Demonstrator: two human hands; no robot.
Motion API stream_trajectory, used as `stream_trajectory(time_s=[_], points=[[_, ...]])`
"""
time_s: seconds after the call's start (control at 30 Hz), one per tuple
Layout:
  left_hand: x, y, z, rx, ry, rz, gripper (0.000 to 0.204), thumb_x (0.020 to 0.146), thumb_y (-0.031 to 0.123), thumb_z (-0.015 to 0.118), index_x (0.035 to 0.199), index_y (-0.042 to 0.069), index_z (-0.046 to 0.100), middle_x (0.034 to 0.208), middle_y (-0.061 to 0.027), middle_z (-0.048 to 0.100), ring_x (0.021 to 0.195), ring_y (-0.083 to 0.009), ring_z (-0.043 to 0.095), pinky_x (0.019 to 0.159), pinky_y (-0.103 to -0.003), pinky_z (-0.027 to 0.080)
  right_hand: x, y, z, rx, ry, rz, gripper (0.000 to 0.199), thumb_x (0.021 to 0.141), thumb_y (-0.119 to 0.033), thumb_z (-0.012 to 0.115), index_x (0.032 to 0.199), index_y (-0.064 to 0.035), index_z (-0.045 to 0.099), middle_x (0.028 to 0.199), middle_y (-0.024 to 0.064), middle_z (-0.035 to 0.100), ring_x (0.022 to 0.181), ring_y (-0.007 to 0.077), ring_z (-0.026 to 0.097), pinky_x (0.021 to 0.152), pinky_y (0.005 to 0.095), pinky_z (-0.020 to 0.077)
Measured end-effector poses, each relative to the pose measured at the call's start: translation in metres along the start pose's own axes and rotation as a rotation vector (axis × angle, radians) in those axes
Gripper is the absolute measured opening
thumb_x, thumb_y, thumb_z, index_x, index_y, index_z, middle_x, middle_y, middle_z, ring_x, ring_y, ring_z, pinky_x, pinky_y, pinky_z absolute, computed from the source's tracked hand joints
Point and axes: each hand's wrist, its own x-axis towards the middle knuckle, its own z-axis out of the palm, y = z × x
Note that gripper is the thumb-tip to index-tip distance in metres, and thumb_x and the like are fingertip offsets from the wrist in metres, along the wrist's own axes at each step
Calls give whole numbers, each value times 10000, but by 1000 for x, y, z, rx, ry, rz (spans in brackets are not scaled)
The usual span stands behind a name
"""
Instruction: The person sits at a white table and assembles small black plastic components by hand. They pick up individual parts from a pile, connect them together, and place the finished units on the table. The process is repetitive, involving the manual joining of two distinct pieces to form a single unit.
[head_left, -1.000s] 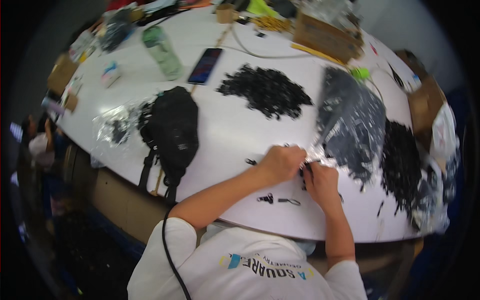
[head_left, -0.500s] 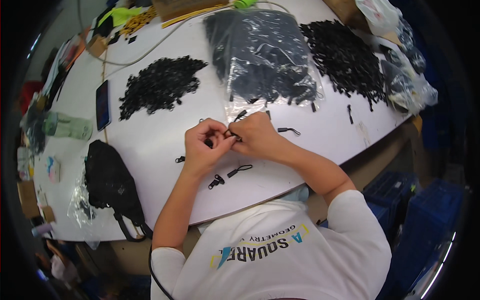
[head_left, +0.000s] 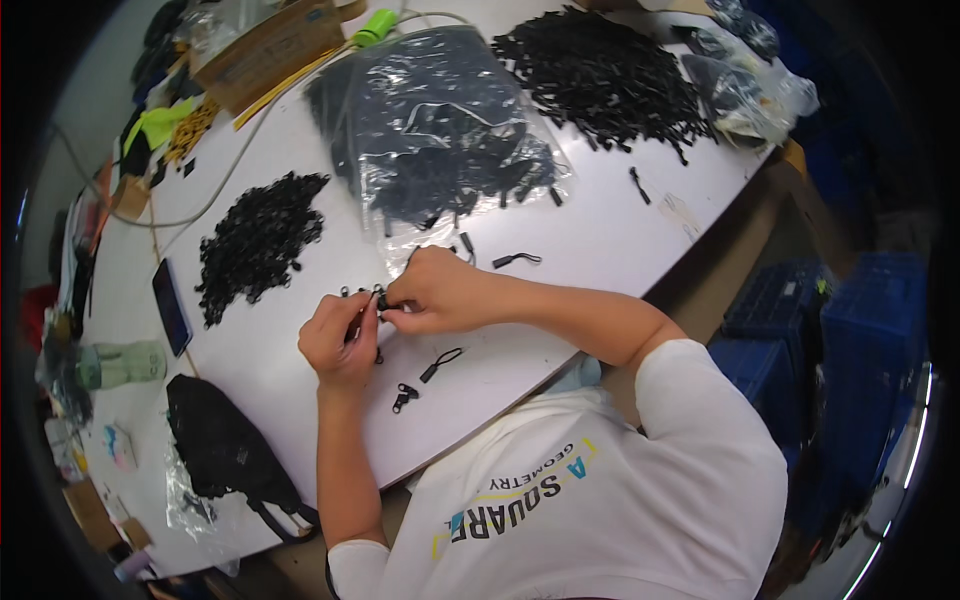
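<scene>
My left hand [head_left: 338, 338] and my right hand [head_left: 435, 292] meet over the white table [head_left: 500, 345], fingertips pinched together. Between them is a small black zipper part [head_left: 381, 301], mostly covered by the fingers, so its exact shape is unclear. A cord zipper pull [head_left: 440, 365] with a plastic end lies just below the hands, beside a few black zipper sliders [head_left: 404, 398]. Another cord pull [head_left: 517, 260] rests to the right of my right hand. Beyond the hands lies a large clear plastic bag [head_left: 450, 130] filled with black pulls.
Heaped at left are black zipper sliders [head_left: 260, 240], and at far right black cord pulls [head_left: 600, 80]. Along the left stand a phone [head_left: 172, 308], a green bottle [head_left: 122, 364] and a black bag [head_left: 230, 440]. Blue crates [head_left: 780, 310] are beyond the table's right edge.
The whole view has shifted and turned, so the table's contents appear rotated. Both hands stay together, their fingers moved slightly around the small black part.
</scene>
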Motion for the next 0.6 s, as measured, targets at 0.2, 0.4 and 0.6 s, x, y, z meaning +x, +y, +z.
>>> stream_trajectory(time_s=[0.2, 0.4, 0.6], points=[[-9, -9, 4, -115, -142, -205, 62, 849, 3, 564, 813, -25, 606, 592, -87, 560, 444, -135, 481, 458, -243, 385, -1, 1, 2, -332, -17, -34, 217, 732, -210, 614, 582, -61, 566, 496, 99, 534, 449, 300, 533, 437, 397, 417], [0, -1, -1, -31, -365, -288, 163, 886, 58, 519, 752, -25, 556, 557, -107, 514, 451, -203, 453, 464, -299, 361, -2, 6, -6, -457, -130, -140, 247, 767, -217, 617, 588, -58, 558, 496, 78, 534, 459, 275, 552, 432, 389, 420], [12, -18, -25, 21, -323, -113, 209, 825, 15, 589, 645, -19, 489, 536, -117, 443, 440, -234, 407, 452, -334, 319, 3, 7, -9, -486, -189, -232, 255, 779, -248, 642, 640, -50, 559, 524, 81, 547, 498, 265, 571, 451, 380, 425]])
